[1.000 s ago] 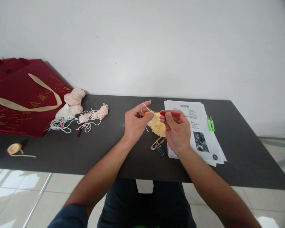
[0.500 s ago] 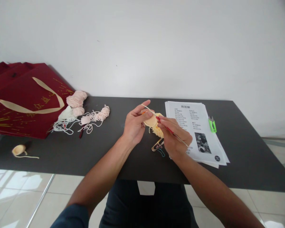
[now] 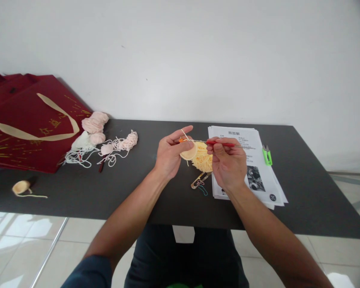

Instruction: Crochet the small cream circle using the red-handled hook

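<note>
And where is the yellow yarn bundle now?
Head view, right of centre: the yellow yarn bundle shows between left hand and right hand, near the printed sheets.

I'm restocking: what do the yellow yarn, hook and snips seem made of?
Yellow yarn: matte fibre, by its visible strands; type unclear.
Hook: grey shaft, probably metal; smooth red handle, perhaps plastic.
Snips: grey blades, likely metal; bright green body, perhaps plastic.

Person at a dark table (image 3: 78,192). Left hand (image 3: 169,156) pinches a pale-yellow crochet piece (image 3: 189,154), yarn strand over index finger. Right hand (image 3: 230,166) grips a red-handled crochet hook (image 3: 220,143), shaft reaching toward the piece's upper edge. Yellow yarn skein (image 3: 203,159) between the hands, metal safety pin (image 3: 195,185) near it. I see printed sheets (image 3: 262,170) under the right hand, green thread snips (image 3: 267,156) at their edge; maroon bag (image 3: 27,120) far left.
</note>
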### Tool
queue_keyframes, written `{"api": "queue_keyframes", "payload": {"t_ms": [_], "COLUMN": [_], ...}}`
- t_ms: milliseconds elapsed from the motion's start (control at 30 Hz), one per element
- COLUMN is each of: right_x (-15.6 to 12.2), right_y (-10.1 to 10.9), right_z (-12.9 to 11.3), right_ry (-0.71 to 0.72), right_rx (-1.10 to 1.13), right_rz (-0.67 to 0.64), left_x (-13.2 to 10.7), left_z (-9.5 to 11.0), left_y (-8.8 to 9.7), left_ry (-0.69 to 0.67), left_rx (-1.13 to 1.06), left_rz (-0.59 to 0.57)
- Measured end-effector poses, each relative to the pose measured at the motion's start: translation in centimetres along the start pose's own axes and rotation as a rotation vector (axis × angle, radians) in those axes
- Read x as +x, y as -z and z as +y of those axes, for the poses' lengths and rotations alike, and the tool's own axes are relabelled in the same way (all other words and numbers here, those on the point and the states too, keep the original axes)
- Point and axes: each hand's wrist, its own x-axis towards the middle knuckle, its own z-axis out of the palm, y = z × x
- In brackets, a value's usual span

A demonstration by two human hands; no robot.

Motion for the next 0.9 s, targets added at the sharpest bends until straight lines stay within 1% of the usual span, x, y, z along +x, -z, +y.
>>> {"api": "queue_keyframes", "payload": {"t_ms": [100, 267, 433, 500, 733, 833, 900], "right_x": [0.1, 0.1, -0.2, -0.2, 0.0, 0.0, 0.1], "right_y": [0.2, 0.0, -0.1, 0.0, 0.3, 0.3, 0.3], "right_z": [-0.1, -0.5, -0.7, -0.7, -1.1, -1.2, -1.3], "right_ry": [0.029, 0.013, 0.099, 0.109, 0.06, 0.037, -0.01], "right_rx": [0.002, 0.054, -0.004, -0.03, -0.087, -0.06, -0.02], "right_rz": [-0.016, -0.004, -0.023, -0.034, -0.04, -0.057, -0.068], "left_x": [0.1, 0.1, 0.2, 0.2, 0.4, 0.4, 0.5], "left_z": [0.1, 0.4, 0.6, 0.7, 0.8, 0.8, 0.9], "left_y": [0.2, 0.5, 0.8, 0.9, 1.1, 1.1, 1.2], "left_ry": [-0.019, -0.027, -0.035, -0.023, 0.03, 0.047, 0.063], "left_rx": [-0.002, 0.003, 0.014, 0.014, 0.002, -0.001, -0.011], "left_rz": [-0.015, -0.041, -0.074, -0.083, -0.166, -0.181, -0.19]}}
